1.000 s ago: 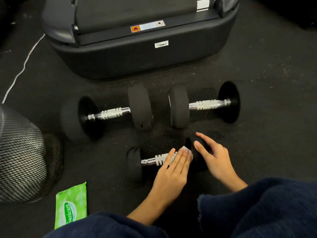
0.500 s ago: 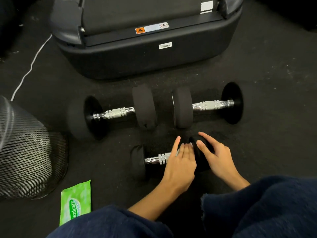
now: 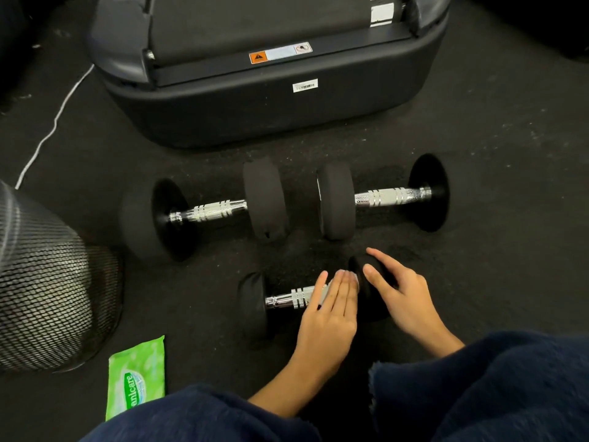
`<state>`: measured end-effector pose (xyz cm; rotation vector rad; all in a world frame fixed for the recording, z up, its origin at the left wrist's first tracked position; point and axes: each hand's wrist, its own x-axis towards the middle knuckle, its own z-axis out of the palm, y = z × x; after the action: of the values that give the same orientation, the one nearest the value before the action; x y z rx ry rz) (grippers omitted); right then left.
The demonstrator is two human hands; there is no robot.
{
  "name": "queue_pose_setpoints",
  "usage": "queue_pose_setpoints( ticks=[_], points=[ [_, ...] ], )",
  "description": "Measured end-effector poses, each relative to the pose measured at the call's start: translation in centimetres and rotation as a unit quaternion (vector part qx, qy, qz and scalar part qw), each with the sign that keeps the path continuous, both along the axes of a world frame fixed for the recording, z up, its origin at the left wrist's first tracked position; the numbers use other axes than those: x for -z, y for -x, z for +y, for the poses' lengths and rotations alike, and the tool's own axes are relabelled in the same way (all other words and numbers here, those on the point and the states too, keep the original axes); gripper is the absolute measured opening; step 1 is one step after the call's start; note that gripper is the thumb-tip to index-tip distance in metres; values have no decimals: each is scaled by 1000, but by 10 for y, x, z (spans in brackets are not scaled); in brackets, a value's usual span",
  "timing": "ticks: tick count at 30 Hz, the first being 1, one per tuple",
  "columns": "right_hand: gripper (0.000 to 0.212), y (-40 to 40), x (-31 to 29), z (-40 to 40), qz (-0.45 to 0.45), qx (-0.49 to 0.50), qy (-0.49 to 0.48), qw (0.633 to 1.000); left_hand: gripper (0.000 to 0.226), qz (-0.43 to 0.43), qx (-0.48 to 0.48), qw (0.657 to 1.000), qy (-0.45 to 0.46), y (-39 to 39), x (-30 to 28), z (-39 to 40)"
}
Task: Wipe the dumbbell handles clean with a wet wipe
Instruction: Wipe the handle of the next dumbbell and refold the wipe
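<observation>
Green wipes pack (image 3: pixel 137 376): "anicare" readable, first letters hidden. Orange warning-triangle sticker (image 3: pixel 279 53) on black machine; print illegible.

Left hand (image 3: pixel 328 317) lies flat on handle of small dumbbell (image 3: pixel 283 299); right hand (image 3: pixel 398 295) rests on its right-end weight, just beside the left. Beyond both hands: two larger dumbbells (image 3: pixel 207 213) (image 3: pixel 389 197) end to end, treadmill base (image 3: pixel 271 116) behind them. Left of left hand: wipes pack (image 3: pixel 137 384), mesh bin (image 3: pixel 47 298) farther left.
</observation>
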<state>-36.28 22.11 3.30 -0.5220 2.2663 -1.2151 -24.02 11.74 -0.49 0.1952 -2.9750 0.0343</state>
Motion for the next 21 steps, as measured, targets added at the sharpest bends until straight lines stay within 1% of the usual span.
queue_pose_setpoints(
  ticks=[3,7,10,14,17,21],
  points=[
    [46,2,2,-1,0,3,6,1000,47,25,-9,1000,9,-14,9,5],
    [46,3,4,-2,-2,6,4,1000,49,23,-32,999,9,-28,18,9],
    [45,3,4,-2,-3,8,7,1000,50,17,-39,999,-12,-25,14,11],
    [45,3,4,-4,-3,9,4,1000,51,-31,-44,998,-9,1,-3,2],
    [45,5,2,-4,-3,1,-2,1000,74,-97,-66,992,-42,11,-16,-7],
    [47,9,2,-3,-16,-3,-6,1000,67,-49,-111,988,-99,-3,-17,-17]
  ],
)
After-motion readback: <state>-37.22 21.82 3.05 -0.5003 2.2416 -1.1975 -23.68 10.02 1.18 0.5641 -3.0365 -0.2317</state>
